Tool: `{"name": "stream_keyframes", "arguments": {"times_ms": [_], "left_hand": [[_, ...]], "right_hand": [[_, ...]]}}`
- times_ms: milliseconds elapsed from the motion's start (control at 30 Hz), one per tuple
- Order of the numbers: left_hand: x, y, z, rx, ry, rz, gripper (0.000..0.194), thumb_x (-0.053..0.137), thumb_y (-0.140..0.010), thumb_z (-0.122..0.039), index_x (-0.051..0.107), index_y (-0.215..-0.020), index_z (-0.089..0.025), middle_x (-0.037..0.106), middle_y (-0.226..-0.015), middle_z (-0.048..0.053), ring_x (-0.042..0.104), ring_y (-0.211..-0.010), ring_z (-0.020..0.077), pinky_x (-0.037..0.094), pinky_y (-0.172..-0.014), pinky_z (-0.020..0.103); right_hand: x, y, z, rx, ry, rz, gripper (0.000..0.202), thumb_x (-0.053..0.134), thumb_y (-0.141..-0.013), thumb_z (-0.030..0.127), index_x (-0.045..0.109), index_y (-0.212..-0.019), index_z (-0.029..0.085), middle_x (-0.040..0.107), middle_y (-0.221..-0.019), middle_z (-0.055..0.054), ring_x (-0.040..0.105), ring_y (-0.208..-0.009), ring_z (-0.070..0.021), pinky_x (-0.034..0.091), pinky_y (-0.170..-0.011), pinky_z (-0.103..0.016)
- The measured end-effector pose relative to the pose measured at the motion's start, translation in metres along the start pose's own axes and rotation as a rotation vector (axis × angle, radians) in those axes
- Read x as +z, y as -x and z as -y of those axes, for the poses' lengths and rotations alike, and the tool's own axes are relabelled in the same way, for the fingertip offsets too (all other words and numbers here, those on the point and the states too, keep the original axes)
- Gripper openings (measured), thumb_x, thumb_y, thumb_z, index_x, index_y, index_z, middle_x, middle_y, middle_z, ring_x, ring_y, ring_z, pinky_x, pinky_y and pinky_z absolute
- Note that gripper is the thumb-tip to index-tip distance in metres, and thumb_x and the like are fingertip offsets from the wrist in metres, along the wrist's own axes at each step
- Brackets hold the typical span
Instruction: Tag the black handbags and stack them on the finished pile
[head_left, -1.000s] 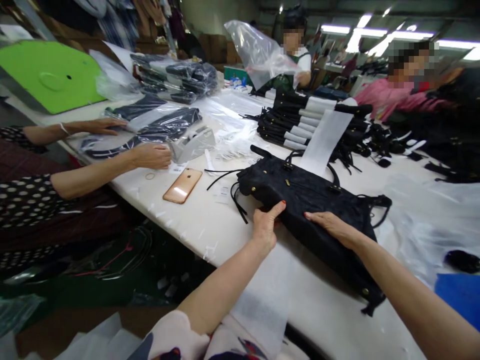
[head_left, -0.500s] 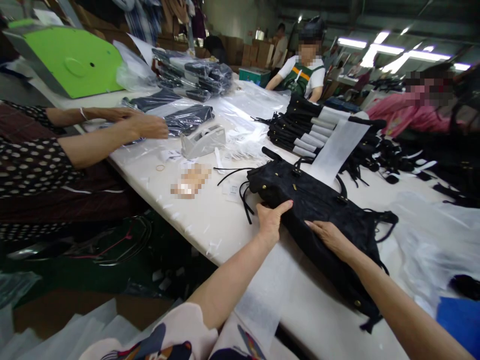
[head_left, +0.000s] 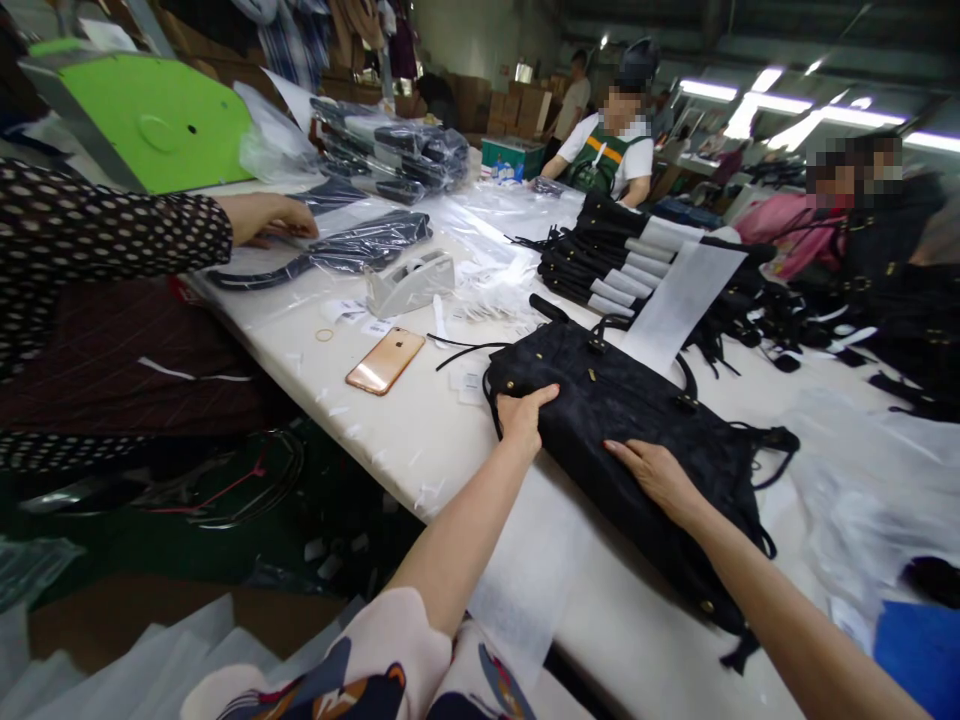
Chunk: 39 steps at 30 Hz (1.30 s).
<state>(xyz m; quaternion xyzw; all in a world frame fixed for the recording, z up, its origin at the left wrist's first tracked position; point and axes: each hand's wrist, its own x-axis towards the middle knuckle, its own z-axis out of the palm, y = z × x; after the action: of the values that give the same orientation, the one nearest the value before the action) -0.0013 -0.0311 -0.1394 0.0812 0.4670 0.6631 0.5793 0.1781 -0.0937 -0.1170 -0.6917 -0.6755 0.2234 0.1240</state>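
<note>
A black fabric handbag [head_left: 607,430] with handles, thin cords and small brass-coloured studs lies flat and slantwise on the white table. My left hand [head_left: 523,415] grips its near edge by the left end, thumb stretched over the top and the other fingers hidden at the side. My right hand [head_left: 651,475] holds the same near side further right, its fingertips pressed on the cloth; part of its grip is hidden. A strip of white paper [head_left: 682,300] reaches past the bag's far side. Another white sheet [head_left: 525,600] hangs under my forearms over the table edge.
A phone [head_left: 386,361], a tape dispenser [head_left: 411,282] and white tags lie to the left. Beyond the bag is a stack of folded black bags [head_left: 592,245]. A co-worker's hand [head_left: 281,215] is at plastic-wrapped bags [head_left: 375,240]. Clear plastic [head_left: 862,480] lies at right.
My left hand has shifted slightly left and up along the bag's edge, and the near side lies flatter. The co-worker's arms at left have drawn back, and one hand reaches the wrapped bags.
</note>
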Motion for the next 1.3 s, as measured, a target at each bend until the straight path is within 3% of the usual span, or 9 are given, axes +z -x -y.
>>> {"name": "stream_keyframes", "arguments": {"times_ms": [133, 300, 467, 700, 833, 1033, 1133, 1233, 1300], "left_hand": [[-0.009, -0.004, 0.003, -0.031, -0.022, -0.057, 0.054, 0.078, -0.033, -0.004, 0.062, -0.083, -0.011, 0.067, -0.086, 0.007, 0.064, -0.074, 0.0214, 0.053, -0.066, 0.034], [-0.022, 0.007, -0.011, -0.010, 0.050, 0.049, 0.047, 0.080, -0.036, -0.011, 0.064, -0.081, -0.011, 0.068, -0.082, 0.006, 0.064, -0.075, 0.0200, 0.053, -0.071, 0.033], [-0.030, -0.011, -0.014, -0.013, 0.048, -0.090, 0.038, 0.076, -0.035, -0.007, 0.063, -0.070, -0.011, 0.066, -0.068, 0.002, 0.061, -0.063, 0.0163, 0.052, -0.064, 0.030], [-0.043, -0.017, -0.003, 0.190, -0.131, 0.017, 0.033, 0.076, -0.045, -0.022, 0.065, -0.076, -0.015, 0.066, -0.071, 0.000, 0.059, -0.065, 0.0130, 0.048, -0.065, 0.026], [-0.042, -0.012, -0.008, 0.156, -0.075, 0.015, 0.032, 0.076, -0.045, -0.024, 0.064, -0.073, -0.013, 0.064, -0.067, -0.001, 0.057, -0.061, 0.0123, 0.048, -0.063, 0.026], [-0.041, -0.022, -0.016, 0.111, -0.152, -0.013, 0.032, 0.076, -0.047, -0.029, 0.062, -0.070, -0.012, 0.058, -0.060, -0.001, 0.053, -0.055, 0.0114, 0.046, -0.057, 0.027], [-0.049, -0.016, -0.023, 0.009, -0.333, -0.031, 0.030, 0.072, -0.054, -0.032, 0.059, -0.072, -0.011, 0.058, -0.062, 0.002, 0.057, -0.059, 0.0167, 0.048, -0.059, 0.034], [-0.056, 0.011, -0.035, 0.358, -0.605, -0.015, 0.039, 0.065, -0.065, -0.035, 0.058, -0.095, -0.012, 0.061, -0.093, 0.013, 0.056, -0.095, 0.0267, 0.044, -0.083, 0.044], [-0.055, 0.034, -0.040, 0.712, -0.766, 0.145, 0.049, 0.061, -0.071, -0.036, 0.051, -0.113, -0.014, 0.050, -0.121, 0.016, 0.040, -0.120, 0.0284, 0.031, -0.099, 0.045]], "right_hand": [[0.007, 0.005, -0.001, 0.097, 0.197, -0.179, 0.054, 0.031, -0.078, 0.068, 0.047, -0.058, 0.020, 0.054, -0.058, -0.002, 0.050, -0.056, -0.0160, 0.029, -0.053, -0.025], [0.020, 0.019, 0.005, 0.033, 0.495, -0.340, 0.053, 0.027, -0.085, 0.060, 0.055, -0.069, 0.019, 0.059, -0.060, -0.005, 0.053, -0.055, -0.0171, 0.024, -0.052, -0.025], [0.017, 0.033, 0.009, -0.047, 0.556, -0.513, 0.054, 0.027, -0.086, 0.058, 0.053, -0.062, 0.018, 0.059, -0.062, -0.006, 0.054, -0.060, -0.0161, 0.024, -0.052, -0.026], [0.003, 0.008, 0.038, -0.005, 0.307, -0.229, 0.048, 0.037, -0.080, 0.063, 0.058, -0.088, 0.020, 0.063, -0.083, -0.007, 0.058, -0.076, -0.0216, 0.034, -0.060, -0.028], [-0.002, -0.023, 0.062, -0.057, 0.056, 0.018, 0.049, 0.046, -0.074, 0.064, 0.057, -0.079, 0.017, 0.063, -0.075, -0.006, 0.058, -0.070, -0.0196, 0.035, -0.057, -0.026], [0.010, -0.037, 0.056, -0.128, 0.364, -0.274, 0.035, 0.044, -0.081, 0.054, 0.053, -0.080, 0.021, 0.062, -0.072, -0.004, 0.058, -0.067, -0.0202, 0.028, -0.054, -0.025], [0.018, -0.041, 0.047, -0.107, 0.389, -0.230, 0.034, 0.043, -0.082, 0.054, 0.052, -0.080, 0.021, 0.063, -0.072, -0.004, 0.059, -0.069, -0.0207, 0.028, -0.055, -0.025], [0.026, -0.044, 0.042, -0.076, 0.324, -0.184, 0.035, 0.043, -0.081, 0.057, 0.052, -0.082, 0.022, 0.063, -0.072, -0.003, 0.060, -0.070, -0.0207, 0.031, -0.056, -0.025], [0.031, -0.045, 0.038, -0.084, 0.284, -0.155, 0.035, 0.043, -0.081, 0.056, 0.052, -0.084, 0.023, 0.064, -0.075, -0.003, 0.060, -0.071, -0.0208, 0.033, -0.057, -0.026]]}}
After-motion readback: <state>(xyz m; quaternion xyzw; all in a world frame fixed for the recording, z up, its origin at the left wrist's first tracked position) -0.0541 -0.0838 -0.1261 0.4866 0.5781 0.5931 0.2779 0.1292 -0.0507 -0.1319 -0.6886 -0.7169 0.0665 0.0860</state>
